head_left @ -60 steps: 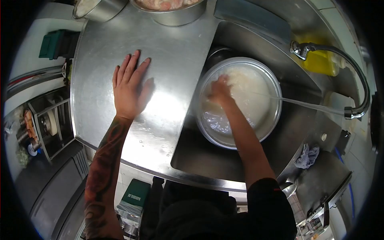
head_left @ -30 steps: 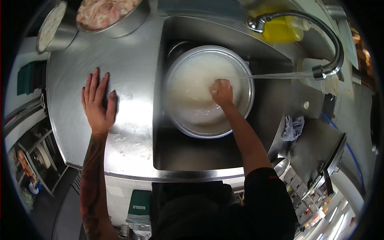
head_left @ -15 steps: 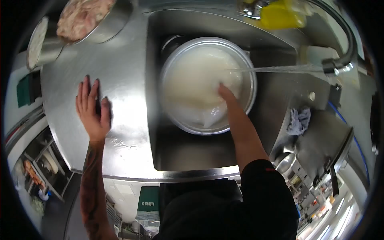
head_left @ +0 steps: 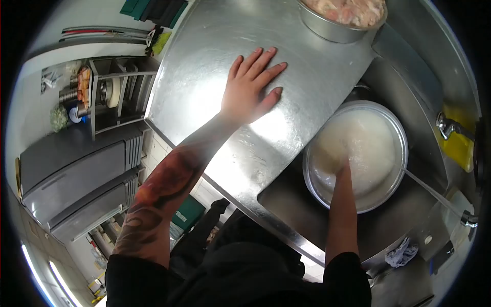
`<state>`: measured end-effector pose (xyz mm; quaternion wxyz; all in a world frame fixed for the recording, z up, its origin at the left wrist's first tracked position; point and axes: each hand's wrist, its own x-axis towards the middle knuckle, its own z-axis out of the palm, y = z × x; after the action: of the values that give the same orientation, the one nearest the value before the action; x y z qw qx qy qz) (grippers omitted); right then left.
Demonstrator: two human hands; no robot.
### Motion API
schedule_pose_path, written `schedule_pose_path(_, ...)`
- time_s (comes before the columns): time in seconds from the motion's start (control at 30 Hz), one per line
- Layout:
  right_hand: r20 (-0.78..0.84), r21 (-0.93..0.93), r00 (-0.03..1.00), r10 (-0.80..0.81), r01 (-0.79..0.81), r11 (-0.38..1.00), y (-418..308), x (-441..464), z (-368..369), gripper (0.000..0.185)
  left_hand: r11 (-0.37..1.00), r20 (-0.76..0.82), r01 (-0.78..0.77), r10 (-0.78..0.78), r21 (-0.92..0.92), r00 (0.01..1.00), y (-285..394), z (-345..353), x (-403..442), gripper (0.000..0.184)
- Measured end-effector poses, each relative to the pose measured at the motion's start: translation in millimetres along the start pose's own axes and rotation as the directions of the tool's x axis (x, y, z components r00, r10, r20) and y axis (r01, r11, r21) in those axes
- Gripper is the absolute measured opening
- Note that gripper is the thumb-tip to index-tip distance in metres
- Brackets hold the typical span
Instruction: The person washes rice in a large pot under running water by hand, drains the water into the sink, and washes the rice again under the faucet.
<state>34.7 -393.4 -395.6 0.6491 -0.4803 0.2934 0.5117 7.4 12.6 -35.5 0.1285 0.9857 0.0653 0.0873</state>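
My left hand lies flat on the steel counter with its fingers spread and nothing in it. My right hand is down in cloudy white water inside a round metal bowl; its fingers are hidden below the surface. The bowl stands in the steel sink. A stream of water runs from the tap spout into the bowl's right side. What my right hand touches under the water cannot be made out.
A metal pan of raw meat stands at the counter's far edge. Beyond the sink is a yellow bottle. A crumpled cloth lies at the sink's lower right. A rack stands at the left.
The camera view has turned, so the counter and bowl appear further right. My right hand has sunk into the water and its fingers no longer show. My left hand stays flat on the counter.
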Motion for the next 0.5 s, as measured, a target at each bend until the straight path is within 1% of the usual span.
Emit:
schedule_pose_path(0.07,0.057,0.054,0.998,0.006,-0.009,0.998,-0.6,-10.9,18.6,0.047,1.0,-0.005,0.008,-0.008,-0.004,1.0,0.6,-2.0,-0.1,0.049)
schedule_pose_path(0.13,0.107,0.12,0.994,-0.002,-0.011,0.993,-13.6,-26.1,50.7,0.041,1.0,0.001,0.007,-0.007,-0.017,1.0,-0.1,-3.5,-0.4,0.049)
schedule_pose_path(0.17,0.141,0.189,0.99,-0.012,-0.015,0.982,-19.8,-33.9,63.2,0.035,1.0,-0.003,0.013,-0.013,-0.01,1.0,-0.5,-3.8,-0.6,0.049)
schedule_pose_path(0.2,0.15,0.183,0.989,-0.009,-0.019,0.983,-23.1,-35.8,64.3,0.035,1.0,-0.003,0.007,-0.007,-0.012,1.0,-1.1,-4.1,-1.4,0.05)
schedule_pose_path(0.23,0.16,0.027,0.969,-0.191,0.189,0.982,-26.4,-38.6,60.3,0.034,1.0,-0.004,0.003,-0.003,-0.015,1.0,-1.3,-4.0,-2.3,0.05)
schedule_pose_path(0.27,0.201,-0.123,0.911,-0.36,0.388,0.913,-29.7,-40.9,55.0,0.033,1.0,0.003,0.003,-0.003,-0.008,1.0,-2.2,-3.6,-2.5,0.05)
schedule_pose_path(0.3,0.212,-0.13,0.911,-0.355,0.386,0.913,-34.9,-41.1,48.4,0.033,1.0,-0.003,0.015,-0.015,-0.003,1.0,-2.4,-3.4,-3.3,0.05)
schedule_pose_path(0.33,0.191,-0.356,0.816,-0.546,0.576,0.736,-41.2,-38.2,37.4,0.029,1.0,-0.007,0.009,-0.009,-0.014,1.0,-2.8,-3.2,-4.0,0.05)
schedule_pose_path(0.37,0.22,-0.553,0.671,-0.708,0.684,0.476,-48.7,-35.7,26.4,0.026,1.0,-0.011,0.001,-0.002,-0.024,1.0,-3.8,-3.4,-4.2,0.05)
schedule_pose_path(0.4,0.168,-0.534,0.653,-0.738,0.69,0.489,-55.5,-29.3,6.4,0.023,1.0,-0.018,0.009,-0.009,-0.016,1.0,-4.3,-4.1,-4.2,0.05)
schedule_pose_path(0.43,0.112,-0.513,0.635,-0.764,0.695,0.503,-61.0,-31.5,2.5,0.022,1.0,-0.018,0.012,-0.012,-0.022,1.0,-4.3,-4.6,-4.4,0.051)
schedule_pose_path(0.47,0.12,-0.511,0.635,-0.764,0.699,0.501,-68.2,-35.2,-3.8,0.022,1.0,-0.018,0.011,-0.012,-0.029,1.0,-3.7,-4.7,-4.6,0.051)
schedule_pose_path(0.5,0.052,-0.782,0.704,-0.709,0.47,0.41,-89.0,-54.1,0.4,0.021,0.999,-0.018,0.008,-0.008,-0.04,1.0,-3.8,-5.2,-4.7,0.051)
